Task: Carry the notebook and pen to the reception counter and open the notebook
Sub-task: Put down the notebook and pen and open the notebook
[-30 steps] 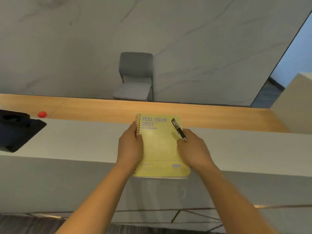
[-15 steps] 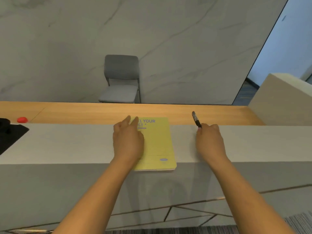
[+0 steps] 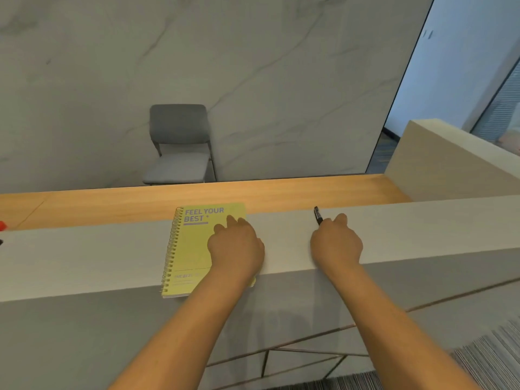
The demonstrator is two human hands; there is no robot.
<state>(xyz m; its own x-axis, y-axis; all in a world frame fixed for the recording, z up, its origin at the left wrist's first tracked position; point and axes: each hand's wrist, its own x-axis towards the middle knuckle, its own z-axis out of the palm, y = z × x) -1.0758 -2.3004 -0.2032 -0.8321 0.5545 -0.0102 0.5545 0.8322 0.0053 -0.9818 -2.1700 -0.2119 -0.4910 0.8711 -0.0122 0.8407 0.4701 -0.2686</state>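
- Setting: a pale reception counter (image 3: pixel 422 229) runs across the view, with a wooden lower desk (image 3: pixel 281 192) behind it, a grey chair (image 3: pixel 180 144) against a marbled wall, and a small red object (image 3: pixel 2 225) at the far left edge.
- Change, left hand: half a second ago the left hand (image 3: pixel 236 246) covered the spiral side of the notebook (image 3: pixel 191 249). It now rests on the right half of the cover, fingers extended forward toward the free edge, gripping nothing. The spiral binding lies exposed to the left of this hand.
- Change, right hand: one second ago the pen (image 3: pixel 318 215) was held against the cover. The right hand (image 3: pixel 336 243) now holds it well apart from the notebook, to the right of the left hand. The fingers are closed around the pen's lower end; the tip projects forward beyond the knuckles. Whether the pen touches the counter cannot be determined.
- Notebook position: flat on the counter, cover shut, near corner slightly overhanging the front edge, under the left hand.
- Task status: the carry stage appears complete. The left hand's shift to the free edge suggests the cover lift is next.
- Caution: the overhang could let the notebook slip when the cover is lifted.
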